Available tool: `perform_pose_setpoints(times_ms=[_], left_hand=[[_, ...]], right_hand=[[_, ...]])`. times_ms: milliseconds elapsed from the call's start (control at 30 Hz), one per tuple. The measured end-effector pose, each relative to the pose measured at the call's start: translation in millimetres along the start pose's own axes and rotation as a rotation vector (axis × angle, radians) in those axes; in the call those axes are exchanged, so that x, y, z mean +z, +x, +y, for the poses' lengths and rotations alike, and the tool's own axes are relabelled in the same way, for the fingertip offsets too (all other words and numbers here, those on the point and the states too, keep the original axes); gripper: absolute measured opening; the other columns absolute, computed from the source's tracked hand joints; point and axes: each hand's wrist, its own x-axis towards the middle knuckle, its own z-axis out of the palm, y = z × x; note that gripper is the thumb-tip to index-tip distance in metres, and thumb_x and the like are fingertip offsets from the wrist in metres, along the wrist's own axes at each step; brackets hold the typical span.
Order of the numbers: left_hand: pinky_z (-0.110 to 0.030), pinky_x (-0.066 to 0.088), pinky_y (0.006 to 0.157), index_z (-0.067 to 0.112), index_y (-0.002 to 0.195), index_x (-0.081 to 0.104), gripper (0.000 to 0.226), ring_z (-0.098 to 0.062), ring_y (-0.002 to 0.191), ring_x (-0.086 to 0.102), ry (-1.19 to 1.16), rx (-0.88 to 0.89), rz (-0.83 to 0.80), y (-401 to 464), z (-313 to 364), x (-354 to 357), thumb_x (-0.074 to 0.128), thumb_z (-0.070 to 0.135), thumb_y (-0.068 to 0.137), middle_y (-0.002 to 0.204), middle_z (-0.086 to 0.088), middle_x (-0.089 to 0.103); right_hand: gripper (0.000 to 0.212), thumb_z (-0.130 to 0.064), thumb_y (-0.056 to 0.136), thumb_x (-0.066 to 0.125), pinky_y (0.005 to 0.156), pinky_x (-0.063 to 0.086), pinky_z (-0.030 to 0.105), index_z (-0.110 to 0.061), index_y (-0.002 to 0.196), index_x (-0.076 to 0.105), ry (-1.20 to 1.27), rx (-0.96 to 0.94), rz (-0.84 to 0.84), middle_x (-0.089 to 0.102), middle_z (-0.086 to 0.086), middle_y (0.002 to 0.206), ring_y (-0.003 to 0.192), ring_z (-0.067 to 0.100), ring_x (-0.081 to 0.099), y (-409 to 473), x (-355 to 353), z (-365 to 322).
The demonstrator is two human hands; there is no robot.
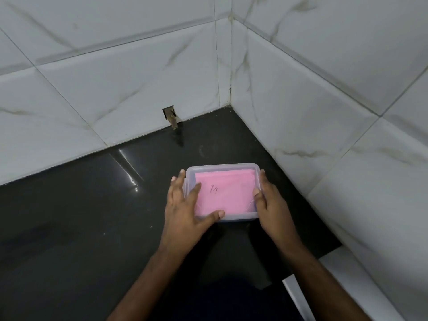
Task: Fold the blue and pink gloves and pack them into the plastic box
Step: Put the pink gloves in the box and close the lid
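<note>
A clear plastic box (221,167) with its lid on sits on the dark counter (81,205). Folded pink glove material (228,193) shows through the lid, with a small dark mark on it. No blue glove is visible. My left hand (188,205) lies along the box's left side, fingers straight on the lid and thumb at the near edge. My right hand (269,202) rests against the box's right side with its fingers fairly straight along the wall and its thumb on the lid.
White marble-look tiled walls (301,112) meet in a corner just behind and to the right of the box. A small broken hole (170,115) sits in the back wall at counter level. A white ledge (298,295) runs at the lower right.
</note>
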Motion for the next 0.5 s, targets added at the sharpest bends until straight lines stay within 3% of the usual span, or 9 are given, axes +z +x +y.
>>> perform_pose_setpoints(times_ms=[100,200,300,400,500], left_hand=[[-0.036,-0.007,0.128,0.016,0.166,0.022,0.099,-0.020,0.163,-0.006,0.207,0.070,-0.048,-12.4,4.9,12.2,0.027,0.081,0.092,0.177,-0.003,0.002],[-0.031,-0.010,0.129,0.011,0.167,0.010,0.095,-0.016,0.162,-0.008,0.246,0.118,-0.085,-11.2,2.3,17.3,0.022,0.074,0.097,0.176,-0.003,0.001],[-0.030,-0.010,0.129,0.013,0.167,0.005,0.092,-0.014,0.161,-0.013,0.254,0.135,-0.092,-7.3,3.6,18.9,0.018,0.074,0.099,0.175,-0.001,-0.004],[-0.030,-0.010,0.129,0.014,0.167,0.011,0.085,-0.014,0.161,-0.010,0.270,0.165,-0.092,1.8,3.6,14.9,0.011,0.068,0.100,0.175,0.000,0.001],[-0.034,-0.010,0.130,0.018,0.168,0.011,0.076,-0.016,0.162,-0.009,0.359,0.202,-0.091,19.7,3.7,12.0,0.005,0.060,0.105,0.176,0.002,0.003]], right_hand=[[0.051,-0.026,0.106,0.051,0.101,0.041,0.024,-0.024,0.156,0.041,0.062,-0.006,0.011,0.059,0.003,0.139,0.122,0.015,0.056,15.1,-8.8,-2.7],[0.041,-0.021,0.103,0.057,0.104,0.048,0.033,-0.018,0.144,0.057,-0.019,-0.050,0.154,0.057,0.005,0.135,0.122,0.019,0.057,21.5,-11.6,-7.3],[0.039,-0.018,0.098,0.049,0.102,0.052,0.038,-0.018,0.135,0.063,-0.180,-0.160,0.241,0.049,0.002,0.137,0.124,0.016,0.052,11.2,-8.9,-4.1],[0.038,-0.013,0.098,0.044,0.108,0.047,0.040,-0.016,0.130,0.064,-0.164,-0.289,0.226,0.052,0.003,0.143,0.133,0.022,0.050,-4.0,-1.0,10.1],[0.036,-0.022,0.103,0.042,0.116,0.036,0.036,-0.017,0.131,0.064,-0.210,-0.367,0.242,0.052,0.003,0.151,0.146,0.021,0.041,-18.7,0.7,32.2]])
